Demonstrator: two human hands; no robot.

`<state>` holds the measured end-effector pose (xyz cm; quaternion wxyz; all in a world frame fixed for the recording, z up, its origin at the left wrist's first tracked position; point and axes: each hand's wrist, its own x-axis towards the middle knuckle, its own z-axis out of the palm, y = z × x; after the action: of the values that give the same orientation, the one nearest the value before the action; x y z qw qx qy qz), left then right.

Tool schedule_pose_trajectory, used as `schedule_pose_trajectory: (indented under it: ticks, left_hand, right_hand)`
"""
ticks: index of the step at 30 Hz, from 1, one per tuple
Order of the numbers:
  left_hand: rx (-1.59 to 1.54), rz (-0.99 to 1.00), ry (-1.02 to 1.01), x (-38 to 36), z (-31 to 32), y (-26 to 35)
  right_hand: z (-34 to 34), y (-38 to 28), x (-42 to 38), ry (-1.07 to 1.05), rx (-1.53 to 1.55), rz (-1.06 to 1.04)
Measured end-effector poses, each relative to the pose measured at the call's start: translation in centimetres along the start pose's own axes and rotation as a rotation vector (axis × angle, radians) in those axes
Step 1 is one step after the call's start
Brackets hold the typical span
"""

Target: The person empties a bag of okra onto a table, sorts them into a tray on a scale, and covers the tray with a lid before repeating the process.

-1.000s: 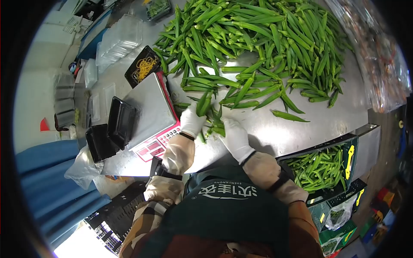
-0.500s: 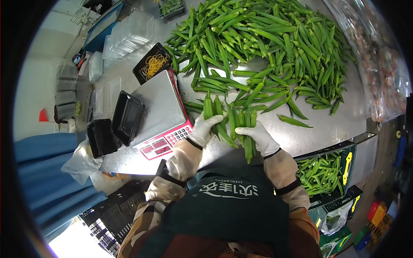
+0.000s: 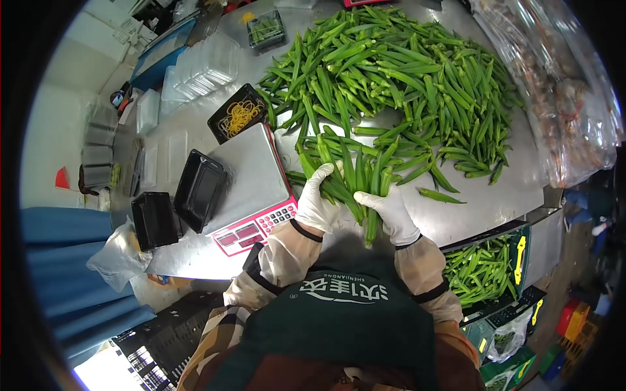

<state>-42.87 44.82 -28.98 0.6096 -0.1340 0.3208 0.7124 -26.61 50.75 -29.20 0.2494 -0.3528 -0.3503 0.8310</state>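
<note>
Both hands wear white gloves and hold okra pods above the near edge of the metal table. My left hand (image 3: 318, 201) is closed around several pods, its thumb lying over them. My right hand (image 3: 391, 215) grips more okra (image 3: 372, 218), thumb across the pods, which point down toward the apron. The two bunches meet between the hands, and most of the fingers are hidden under the pods. Just beyond lies a large heap of loose okra (image 3: 404, 65). Left of my left hand stands a scale (image 3: 251, 176) with a red-edged keypad.
A black tray (image 3: 199, 189) sits on the scale's left side, another black tray (image 3: 156, 219) beside it. Yellow rubber bands (image 3: 240, 117) fill a black tray behind the scale. Clear lids (image 3: 205, 62) are stacked farther back. At right are plastic-wrapped goods (image 3: 570, 124) and an okra-filled crate (image 3: 482, 270).
My left hand has turned slightly and the two bunches have come closer together. The view has shifted a little, so more of the table's far end shows.
</note>
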Motion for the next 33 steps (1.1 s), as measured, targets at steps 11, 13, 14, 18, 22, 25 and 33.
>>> schedule_pose_trajectory:
  ticks: [11, 13, 14, 18, 22, 25, 33]
  left_hand:
    - [-0.009, -0.053, -0.035, -3.3, 2.9, 3.4]
    - [0.079, 0.032, -0.156, -2.9, 1.4, 5.0]
    - [0.248, 0.121, -0.111, -3.0, 0.9, 5.4]
    - [0.567, 0.049, -0.086, -5.2, 0.4, 4.0]
    - [0.615, 0.194, -0.116, -5.4, -1.1, 3.2]
    - [0.733, 0.332, -0.182, -6.7, -1.3, 5.9]
    - [1.246, 0.418, -0.091, -13.7, -2.2, 21.1]
  right_hand:
    - [1.5, -1.4, -2.2, -0.073, -0.221, -0.196]
    - [0.8, -1.4, -2.8, -0.075, -0.096, -0.069]
    - [0.9, -1.3, -3.0, -0.05, -0.013, -0.061]
    - [3.1, -1.0, -2.5, -0.027, -0.102, -0.092]
    - [6.9, -0.9, -1.9, 0.022, 0.006, 0.082]
    - [9.7, -0.1, -1.0, 0.017, 0.194, 0.149]
    - [22.9, 5.0, 4.5, -0.223, 0.367, 0.203]
